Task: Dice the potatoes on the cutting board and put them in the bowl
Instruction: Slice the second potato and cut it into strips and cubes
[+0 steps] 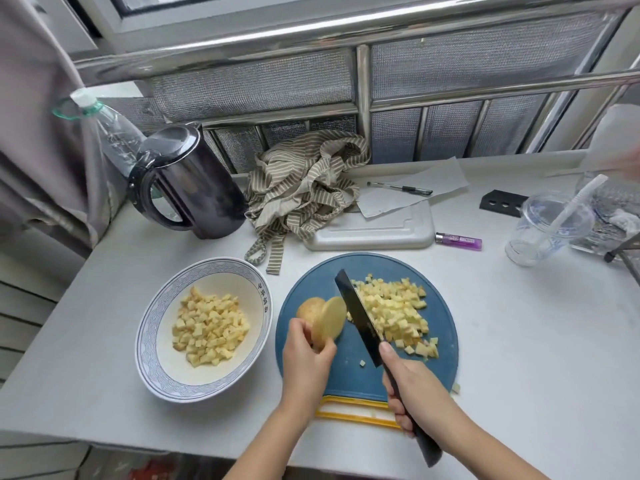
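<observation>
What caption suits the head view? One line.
Left hand holds a cut potato, right hand the knife, over the board; bowl holds dice.

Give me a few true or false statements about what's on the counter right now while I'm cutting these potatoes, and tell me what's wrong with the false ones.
1. The right hand holds the knife by its handle. True.
2. The bowl is empty. False: it already holds diced potato.
3. The left hand grips a potato with a flat cut face over the cutting board. True.
4. The kettle stands right of the cutting board. False: it stands at the back left, behind the bowl.
5. A pile of dice lies on the cutting board, right of the knife's blade. True.
</observation>
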`<action>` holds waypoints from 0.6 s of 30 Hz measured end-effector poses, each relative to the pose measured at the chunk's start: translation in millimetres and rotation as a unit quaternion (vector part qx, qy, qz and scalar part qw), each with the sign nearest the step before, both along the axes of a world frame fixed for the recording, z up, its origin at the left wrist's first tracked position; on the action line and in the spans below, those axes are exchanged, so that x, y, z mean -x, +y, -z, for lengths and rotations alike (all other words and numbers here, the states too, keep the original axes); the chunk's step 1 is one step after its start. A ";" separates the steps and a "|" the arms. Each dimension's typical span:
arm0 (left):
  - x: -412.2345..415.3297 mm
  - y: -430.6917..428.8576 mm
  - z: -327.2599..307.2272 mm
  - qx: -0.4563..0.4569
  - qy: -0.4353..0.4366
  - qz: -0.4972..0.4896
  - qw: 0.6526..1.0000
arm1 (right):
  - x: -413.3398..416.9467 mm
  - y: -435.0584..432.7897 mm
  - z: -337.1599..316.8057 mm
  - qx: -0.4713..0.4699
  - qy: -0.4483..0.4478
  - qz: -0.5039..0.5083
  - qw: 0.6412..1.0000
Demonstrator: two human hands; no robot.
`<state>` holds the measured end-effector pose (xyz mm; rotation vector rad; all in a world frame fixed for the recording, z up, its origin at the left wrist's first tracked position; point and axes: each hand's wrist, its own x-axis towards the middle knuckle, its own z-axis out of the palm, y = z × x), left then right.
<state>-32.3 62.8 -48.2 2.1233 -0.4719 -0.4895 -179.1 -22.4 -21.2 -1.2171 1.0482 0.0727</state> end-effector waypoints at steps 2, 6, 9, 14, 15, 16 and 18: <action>11.8 3.7 9.4 0.004 -0.040 0.015 0.999 | -3.6 5.1 3.8 0.004 0.007 -0.010 1.000; 23.0 3.7 25.4 -0.005 -0.038 0.080 0.996 | -5.3 8.7 9.9 0.049 0.008 -0.036 0.998; 20.1 2.7 29.8 -0.004 0.054 0.103 0.993 | -6.7 8.7 12.5 0.070 0.010 -0.049 0.996; 6.1 -5.2 24.6 0.089 0.260 0.086 0.958 | -4.7 15.9 20.6 0.082 0.029 -0.076 0.993; 2.0 -6.8 23.4 0.100 0.282 0.073 0.952 | -4.5 17.5 20.9 0.083 0.031 -0.078 0.993; -2.0 -8.2 23.8 0.100 0.286 0.069 0.950 | -4.7 18.2 21.2 0.084 0.032 -0.079 0.993; -6.5 -7.7 24.3 0.073 0.255 0.100 0.959 | -5.4 18.2 20.7 0.081 0.038 -0.082 0.993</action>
